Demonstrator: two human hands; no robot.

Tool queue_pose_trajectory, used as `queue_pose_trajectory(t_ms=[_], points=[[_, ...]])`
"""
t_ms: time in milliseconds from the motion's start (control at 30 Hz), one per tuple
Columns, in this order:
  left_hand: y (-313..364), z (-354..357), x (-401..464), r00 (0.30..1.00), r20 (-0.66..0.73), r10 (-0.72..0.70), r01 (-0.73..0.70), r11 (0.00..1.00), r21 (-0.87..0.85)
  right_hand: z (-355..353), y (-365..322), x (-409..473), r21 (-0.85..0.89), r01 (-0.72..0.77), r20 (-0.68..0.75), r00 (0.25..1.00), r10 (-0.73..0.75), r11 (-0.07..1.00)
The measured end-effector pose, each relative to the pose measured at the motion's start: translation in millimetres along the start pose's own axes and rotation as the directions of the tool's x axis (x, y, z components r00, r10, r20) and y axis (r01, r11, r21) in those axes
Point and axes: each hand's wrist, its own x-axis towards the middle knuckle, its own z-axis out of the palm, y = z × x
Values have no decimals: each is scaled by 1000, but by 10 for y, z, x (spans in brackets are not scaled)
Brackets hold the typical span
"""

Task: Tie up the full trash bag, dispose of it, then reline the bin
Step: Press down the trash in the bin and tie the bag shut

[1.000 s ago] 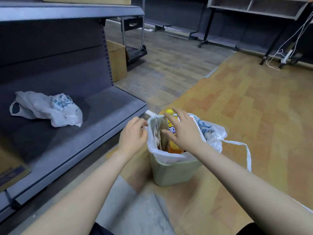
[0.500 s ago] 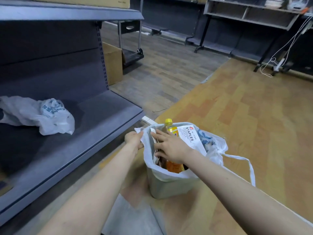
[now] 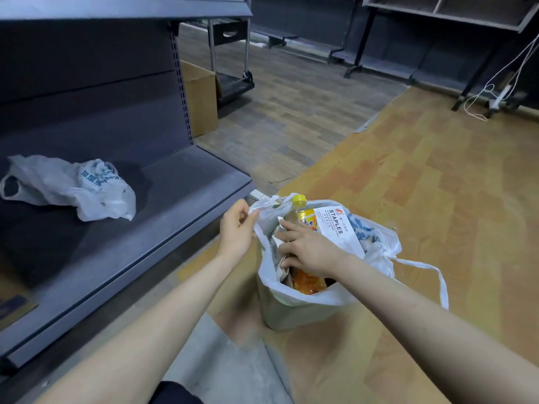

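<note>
Left hand (image 3: 237, 228) pinches the thin white crinkled plastic trash bag (image 3: 294, 295) rim; right hand (image 3: 310, 250), fingers spread, presses the rubbish (bottle, paper) inside

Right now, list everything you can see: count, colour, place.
trash bag: one, white, lining the bin, full and untied
bin: one, pale green, on the floor beside the shelf
bottle: one, yellow cap, upright in the trash bag
Staples packet: one, white, sticking out of the trash bag
spare bag: one, white with blue print, crumpled on the shelf
shelf: one, dark grey, left side
cardboard box: one, brown, on the floor behind the shelf
cable: one, white, far right floor
left hand: pinches the trash bag's rim
right hand: rests flat on the rubbish inside
</note>
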Motion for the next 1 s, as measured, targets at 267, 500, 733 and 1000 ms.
queue_pose_trajectory(t_ms=[267, 500, 733, 1000], points=[[102, 83, 228, 938, 311, -153, 19, 918, 395, -74, -124, -42, -25, 25, 16, 1000, -25, 999], [422, 361, 365, 958, -9, -286, 286, 958, -28, -3, -218, -277, 132, 205, 29, 977, -211, 970], [899, 137, 62, 969, 238, -73, 131, 961, -242, -12, -228, -281, 209, 231, 41, 969, -245, 950], [858, -386, 35, 957, 288, -11, 5, 1000, 20, -203, -410, -264, 249, 98, 161, 977, -141, 964]])
